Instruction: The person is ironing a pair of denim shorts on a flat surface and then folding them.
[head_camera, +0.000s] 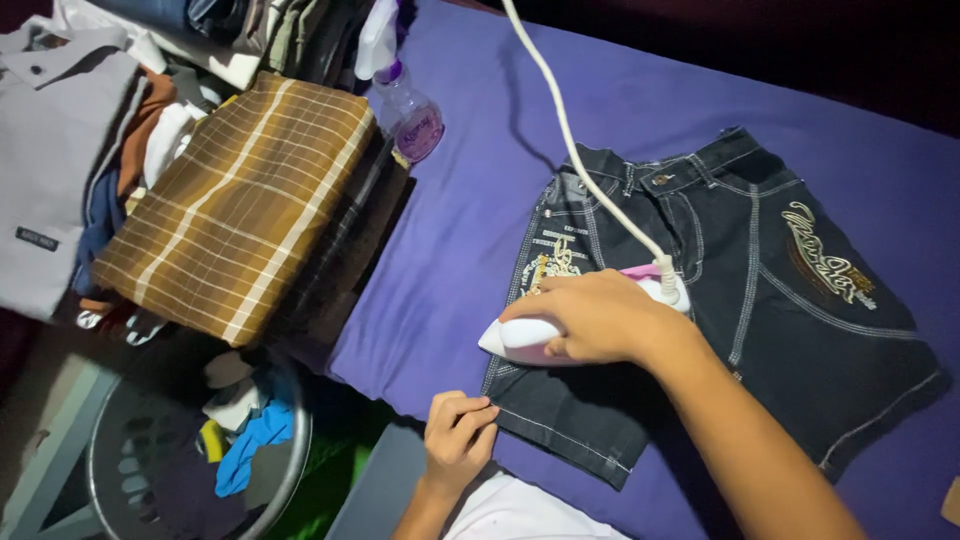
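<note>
Dark denim shorts (720, 290) lie flat on a purple cloth-covered surface (480, 180), waistband away from the person and leg hems toward them, with pale stitching and an embroidered patch on each side. The right hand (598, 318) is wrapped closed around the handle of a white iron (560, 325), whose pointed tip faces left over the left leg of the shorts; its white cord (575, 150) runs up and away across the cloth. The left hand (458, 438) sits at the near hem of that same leg, fingers curled and pinching the denim edge against the cloth, just beside the iron but not touching it. The step in hand looks like pressing the left leg panel while the hem is kept taut. The next move would seem to call for a steady glide along the leg with the pinching fingers kept clear of the soleplate, and for the cord to stay off the fabric ahead of the iron. To the left stand a clear spray bottle (405, 105), a folded brown plaid cloth (240, 200) on a pile of clothes, and, lower down, a round basket (290, 480) with loose garments.
</note>
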